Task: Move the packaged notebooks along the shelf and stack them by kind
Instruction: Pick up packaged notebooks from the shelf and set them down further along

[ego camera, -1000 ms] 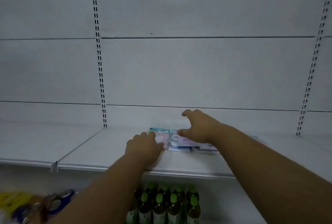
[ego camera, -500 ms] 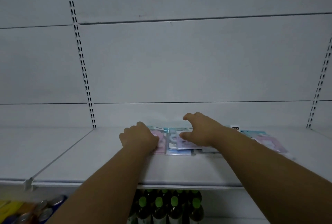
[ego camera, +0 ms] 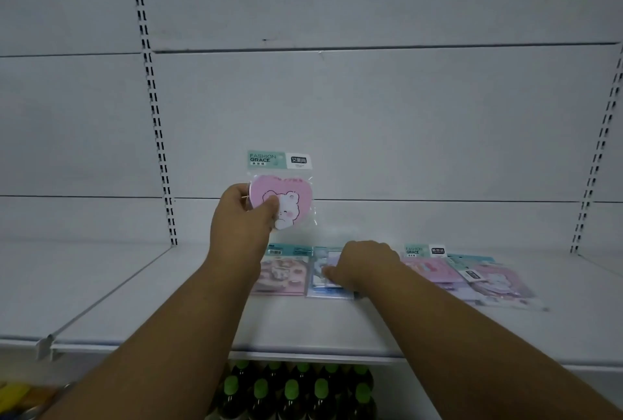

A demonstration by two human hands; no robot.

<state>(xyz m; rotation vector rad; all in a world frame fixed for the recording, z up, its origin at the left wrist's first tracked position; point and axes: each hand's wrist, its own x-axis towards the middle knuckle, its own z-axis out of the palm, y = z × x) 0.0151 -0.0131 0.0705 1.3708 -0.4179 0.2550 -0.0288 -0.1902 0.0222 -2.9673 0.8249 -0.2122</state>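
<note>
A pink heart-shaped notebook in a clear plastic packet with a green header card (ego camera: 286,198) is held upright above the white metal shelf (ego camera: 303,322) by the left hand (ego camera: 241,220). The packet's left edge is pinched, the thumb lying across the printed bear on the front and the other fingers (ego camera: 236,192) curled behind it. The right hand (ego camera: 362,264) is laid on a blue packaged notebook (ego camera: 325,279) lying flat on the shelf, its fingers bent down onto the cover; whether the packet is gripped cannot be told. A pink packaged notebook (ego camera: 281,273) lies just left of the blue one. A loose overlapping group of pink and lilac packets (ego camera: 472,276) lies on the shelf to the right. Green-capped bottles (ego camera: 290,392) are seen on the level below.
</note>
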